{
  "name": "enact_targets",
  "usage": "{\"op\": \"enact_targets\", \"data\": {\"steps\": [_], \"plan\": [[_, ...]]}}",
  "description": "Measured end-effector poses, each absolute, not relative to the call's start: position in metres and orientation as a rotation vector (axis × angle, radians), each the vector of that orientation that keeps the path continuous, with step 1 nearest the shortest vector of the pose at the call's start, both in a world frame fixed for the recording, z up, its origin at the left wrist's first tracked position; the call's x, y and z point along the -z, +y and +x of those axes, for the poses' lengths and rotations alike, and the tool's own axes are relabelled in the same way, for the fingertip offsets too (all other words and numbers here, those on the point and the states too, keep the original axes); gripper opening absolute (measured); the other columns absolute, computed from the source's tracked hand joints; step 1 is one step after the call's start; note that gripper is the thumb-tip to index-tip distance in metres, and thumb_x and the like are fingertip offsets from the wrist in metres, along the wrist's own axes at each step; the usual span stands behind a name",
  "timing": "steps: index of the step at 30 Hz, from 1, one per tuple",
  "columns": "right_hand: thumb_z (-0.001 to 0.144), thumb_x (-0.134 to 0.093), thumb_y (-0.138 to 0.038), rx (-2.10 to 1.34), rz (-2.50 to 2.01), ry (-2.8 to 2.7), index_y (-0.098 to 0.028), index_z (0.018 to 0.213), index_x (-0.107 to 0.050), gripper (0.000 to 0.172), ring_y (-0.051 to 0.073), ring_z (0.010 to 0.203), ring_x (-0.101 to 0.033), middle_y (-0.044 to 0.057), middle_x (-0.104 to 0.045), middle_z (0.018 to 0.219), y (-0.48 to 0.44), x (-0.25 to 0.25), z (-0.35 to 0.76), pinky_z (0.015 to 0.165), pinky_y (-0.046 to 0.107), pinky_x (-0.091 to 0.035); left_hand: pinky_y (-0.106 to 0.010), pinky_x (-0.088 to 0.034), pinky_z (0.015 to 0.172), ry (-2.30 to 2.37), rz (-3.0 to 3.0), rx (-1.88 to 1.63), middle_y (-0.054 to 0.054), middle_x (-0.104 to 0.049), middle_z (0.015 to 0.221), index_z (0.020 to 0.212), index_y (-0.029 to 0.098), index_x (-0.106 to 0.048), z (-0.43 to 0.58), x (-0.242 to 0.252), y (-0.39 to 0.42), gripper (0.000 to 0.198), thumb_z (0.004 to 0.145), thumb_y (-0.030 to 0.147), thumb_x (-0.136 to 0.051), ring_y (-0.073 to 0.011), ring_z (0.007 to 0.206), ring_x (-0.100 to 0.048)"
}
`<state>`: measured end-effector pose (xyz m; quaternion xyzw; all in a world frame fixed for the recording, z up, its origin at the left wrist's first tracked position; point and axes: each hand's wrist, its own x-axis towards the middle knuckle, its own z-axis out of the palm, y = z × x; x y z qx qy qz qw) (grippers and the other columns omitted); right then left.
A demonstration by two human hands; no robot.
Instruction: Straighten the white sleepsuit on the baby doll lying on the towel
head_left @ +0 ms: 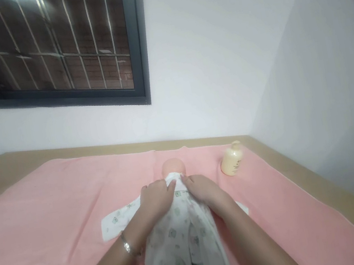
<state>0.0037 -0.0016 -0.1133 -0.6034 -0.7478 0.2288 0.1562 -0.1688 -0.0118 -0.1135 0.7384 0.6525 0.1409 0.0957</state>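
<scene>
A doll lies on its back, its smooth bald head (173, 167) pointing away from me. Over its body is a white baby romper (175, 238) with small green prints, the sleeves spread to both sides and the legs running toward me. My left hand (156, 198) is closed on the romper just left of the collar, thumb on top. On the other side of the neckline my right hand (204, 190) grips the cloth the same way. Most fingertips are hidden behind the fabric. A bracelet (127, 246) circles my left wrist.
A pink cloth (81, 190) with some creases covers most of the wooden surface (15, 168). To the right of the doll's head stands a pale yellow pump bottle (232, 160). Behind are a white wall (201, 55) and a barred window (55, 44).
</scene>
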Motion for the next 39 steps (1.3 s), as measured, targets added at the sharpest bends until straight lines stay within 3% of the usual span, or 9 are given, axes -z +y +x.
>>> {"op": "enact_targets", "data": {"steps": [6, 12, 16, 25, 28, 34, 39], "plan": [[0.094, -0.006, -0.061, -0.593, -1.728, -2.250, -0.014, 0.084, -0.068, 0.079, 0.024, 0.080, -0.062, 0.013, -0.068, 0.079, -0.024, 0.092, -0.008, 0.070, 0.030, -0.041, -0.038, -0.042, 0.084, 1.801, 2.075, -0.474, -0.011, -0.066, 0.113, 0.107, 0.022, -0.064, -0.177, 0.126, 0.002, 0.062, 0.093, 0.057, -0.015, -0.0274, 0.102, -0.060], [0.095, -0.006, -0.061, -0.625, -1.727, -2.201, -0.010, 0.098, -0.068, 0.081, 0.024, 0.089, -0.063, 0.018, -0.067, 0.100, 0.001, 0.114, 0.002, 0.075, 0.031, -0.042, -0.041, -0.042, 0.079, 1.918, 2.189, -0.465, -0.011, -0.069, 0.093, 0.088, 0.019, -0.065, -0.164, 0.115, -0.017, 0.065, 0.092, 0.059, -0.015, -0.0284, 0.088, -0.062], [0.094, -0.006, -0.062, -0.712, -1.714, -2.113, -0.008, 0.101, -0.068, 0.082, 0.024, 0.096, -0.062, 0.020, -0.066, 0.106, 0.016, 0.131, 0.007, 0.080, 0.030, -0.042, -0.041, -0.042, 0.080, 1.919, 2.195, -0.481, -0.011, -0.069, 0.091, 0.082, 0.019, -0.065, -0.162, 0.107, -0.023, 0.067, 0.092, 0.059, -0.013, -0.0276, 0.086, -0.063], [0.093, -0.005, -0.064, -0.584, -1.716, -2.232, -0.012, 0.091, -0.069, 0.083, 0.024, 0.084, -0.063, 0.016, -0.069, 0.088, -0.017, 0.099, -0.006, 0.072, 0.030, -0.041, -0.038, -0.040, 0.092, 1.741, 2.017, -0.502, -0.009, -0.062, 0.123, 0.113, 0.022, -0.063, -0.181, 0.124, 0.004, 0.066, 0.093, 0.057, -0.011, -0.0265, 0.111, -0.057], [0.094, -0.005, -0.063, -0.635, -1.732, -2.212, -0.011, 0.096, -0.069, 0.082, 0.025, 0.089, -0.063, 0.017, -0.069, 0.091, -0.014, 0.100, -0.007, 0.077, 0.031, -0.041, -0.044, -0.037, 0.095, 1.794, 2.054, -0.472, -0.011, -0.065, 0.118, 0.109, 0.021, -0.065, -0.177, 0.121, -0.003, 0.066, 0.093, 0.058, -0.012, -0.0288, 0.110, -0.057], [0.095, -0.010, -0.061, -0.824, -1.681, -2.078, -0.010, 0.107, -0.067, 0.078, 0.024, 0.099, -0.061, 0.018, -0.066, 0.110, 0.008, 0.122, 0.006, 0.083, 0.030, -0.042, -0.058, -0.019, 0.103, 1.826, 2.223, -0.515, -0.012, -0.071, 0.089, 0.080, 0.018, -0.068, -0.165, 0.113, -0.021, 0.074, 0.093, 0.058, -0.007, -0.0281, 0.092, -0.062], [0.094, -0.010, -0.064, -0.844, -1.645, -2.081, -0.011, 0.105, -0.068, 0.079, 0.025, 0.097, -0.062, 0.016, -0.066, 0.108, 0.000, 0.114, 0.008, 0.080, 0.031, -0.043, -0.055, -0.024, 0.104, 1.758, 2.148, -0.589, -0.012, -0.069, 0.106, 0.095, 0.019, -0.067, -0.173, 0.119, -0.008, 0.067, 0.094, 0.055, -0.011, -0.0283, 0.101, -0.060]]}}
